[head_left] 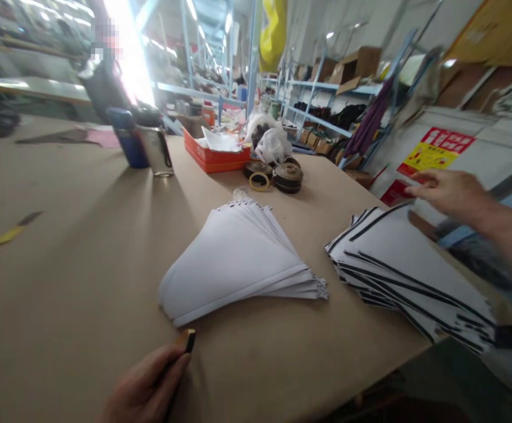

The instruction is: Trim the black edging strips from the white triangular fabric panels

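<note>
**Hand Position at the Table During Sheet Handling**

The striped sheet stack point(410, 276) lies at the right of the frame on the tan work table point(62, 294). Its white, tapered sheets carry black bands and are fanned, an arrangement that appears to keep each edge easy to separate. The right hand point(450, 194) is at the stack's upper edge, with its fingers point(421, 188) extended, slightly spread and pinching nothing; contact with the stack cannot be confirmed.

The left hand point(145, 385) is at the bottom edge of the frame. Its fingers point(172, 358) are closed together around a slim black stick point(189, 341) with a tan end, whose exact kind cannot be determined. This grip appears to hold the stick clear of the paper.

A plain white sheet stack point(233, 264) lies fanned at center, between the hands, where either can likely reach it. Farther up, an orange tray point(216, 158) and rolls of tape point(288, 177) sit within arm's reach. A steel cup point(154, 150) and a blue bottle point(127, 138) stand at upper left of center, apparently set back from the paper.
</note>
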`<state>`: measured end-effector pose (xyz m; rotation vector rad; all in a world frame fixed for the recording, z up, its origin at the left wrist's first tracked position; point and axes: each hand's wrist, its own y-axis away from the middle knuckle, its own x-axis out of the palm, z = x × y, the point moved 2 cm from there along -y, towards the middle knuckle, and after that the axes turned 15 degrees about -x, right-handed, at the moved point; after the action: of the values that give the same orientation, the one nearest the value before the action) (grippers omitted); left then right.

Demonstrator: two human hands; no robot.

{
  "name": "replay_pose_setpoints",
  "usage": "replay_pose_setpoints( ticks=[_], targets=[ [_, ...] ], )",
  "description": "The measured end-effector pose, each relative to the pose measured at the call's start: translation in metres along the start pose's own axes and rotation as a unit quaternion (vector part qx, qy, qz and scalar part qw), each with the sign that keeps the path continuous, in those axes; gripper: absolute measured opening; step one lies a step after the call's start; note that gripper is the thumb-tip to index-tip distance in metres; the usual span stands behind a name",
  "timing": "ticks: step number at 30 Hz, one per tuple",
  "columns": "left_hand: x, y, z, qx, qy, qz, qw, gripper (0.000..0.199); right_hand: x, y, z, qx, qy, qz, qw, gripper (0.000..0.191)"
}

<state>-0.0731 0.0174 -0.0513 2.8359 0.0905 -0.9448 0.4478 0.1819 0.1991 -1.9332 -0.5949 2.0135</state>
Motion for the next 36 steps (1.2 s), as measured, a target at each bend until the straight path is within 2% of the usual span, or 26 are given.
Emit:
replay_pose_setpoints(
  ticks=[2, 4, 5, 7, 9, 11, 15, 18, 23, 26, 29, 32, 36],
  targets=[
    [-0.001, 0.004, -0.012, -0.007, -0.002, 0.011, 1.0, 0.024, 0.045, 0.027, 0.068, -0.104, -0.088, 0.073, 0.988, 0.038],
    [-0.001, 0.006, -0.017, -0.007, -0.008, 0.012, 1.0, 0.026, 0.086, 0.061, 0.141, -0.26, -0.193, 0.146, 0.935, 0.03],
    [-0.001, 0.006, -0.018, -0.004, -0.01, 0.01, 1.0, 0.026, 0.103, 0.077, 0.173, -0.317, -0.209, 0.175, 0.908, 0.029],
    [-0.002, 0.006, -0.02, 0.004, -0.014, 0.004, 1.0, 0.026, 0.131, 0.1, 0.218, -0.383, -0.177, 0.201, 0.884, 0.033],
    [-0.002, 0.006, -0.02, 0.013, -0.014, -0.001, 1.0, 0.025, 0.149, 0.109, 0.24, -0.412, -0.126, 0.212, 0.877, 0.033],
    [-0.002, 0.006, -0.021, 0.016, -0.011, -0.003, 1.0, 0.024, 0.158, 0.111, 0.246, -0.426, -0.098, 0.217, 0.873, 0.024],
    [-0.003, 0.007, -0.024, -0.002, 0.027, 0.001, 1.0, 0.023, 0.16, 0.107, 0.24, -0.453, -0.097, 0.228, 0.856, 0.014],
    [-0.005, 0.006, -0.026, -0.03, 0.057, 0.013, 0.998, 0.024, 0.161, 0.104, 0.237, -0.462, -0.105, 0.228, 0.851, 0.014],
    [-0.014, 0.004, -0.035, -0.052, 0.086, 0.04, 0.994, 0.026, 0.165, 0.097, 0.236, -0.451, -0.122, 0.215, 0.857, 0.018],
    [-0.024, 0.009, -0.046, -0.059, 0.115, 0.059, 0.99, 0.025, 0.154, 0.102, 0.235, -0.452, -0.128, 0.209, 0.858, 0.017],
    [-0.035, 0.019, -0.059, -0.051, 0.124, 0.079, 0.988, 0.022, 0.132, 0.125, 0.227, -0.454, -0.15, 0.21, 0.853, 0.017],
    [-0.041, 0.025, -0.064, -0.037, 0.09, 0.092, 0.991, 0.021, 0.117, 0.16, 0.21, -0.452, -0.175, 0.241, 0.841, 0.02],
    [-0.034, 0.028, -0.06, -0.039, 0.047, 0.113, 0.992, 0.022, 0.124, 0.21, 0.179, -0.414, -0.185, 0.289, 0.843, 0.024]
  ],
)
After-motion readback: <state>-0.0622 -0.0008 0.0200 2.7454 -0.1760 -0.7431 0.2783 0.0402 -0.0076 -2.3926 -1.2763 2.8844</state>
